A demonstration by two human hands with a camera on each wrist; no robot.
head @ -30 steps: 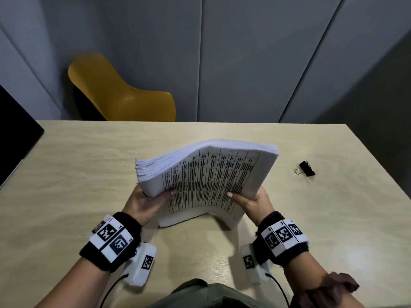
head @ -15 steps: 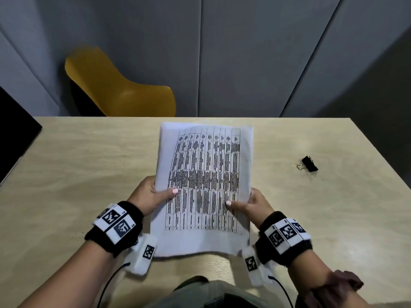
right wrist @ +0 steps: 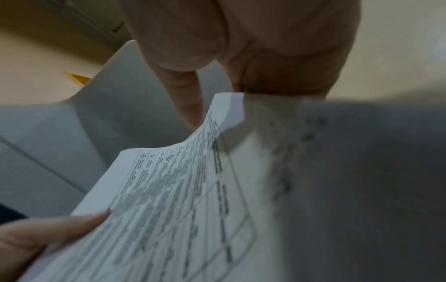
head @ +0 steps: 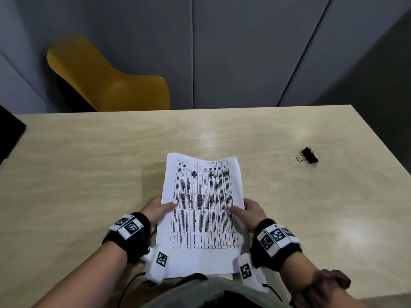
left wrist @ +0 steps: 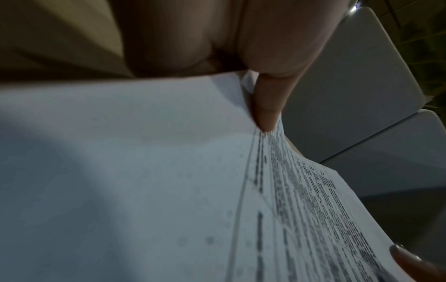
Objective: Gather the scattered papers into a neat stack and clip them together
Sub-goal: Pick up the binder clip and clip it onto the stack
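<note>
A stack of white papers (head: 201, 210) printed with a table is held over the near middle of the wooden table (head: 89, 174), long side running away from me. My left hand (head: 159, 208) grips its left edge, thumb on top. My right hand (head: 246, 211) grips its right edge the same way. In the left wrist view the left hand's fingers (left wrist: 267, 99) pinch the paper stack (left wrist: 144, 171). The right wrist view shows the right hand's fingers (right wrist: 185, 91) at the edge of the paper stack (right wrist: 193, 209). A black binder clip (head: 309, 155) lies on the table at the far right, away from both hands.
A yellow chair (head: 106, 81) stands behind the table's far edge, against a grey panelled wall. A black object (head: 9, 132) sits at the table's left edge. Bare tabletop surrounds the papers on both sides.
The stack was bent upward and standing on its edge one second ago. Both hands have since straightened it and brought it down flat, lower and nearer to me.
</note>
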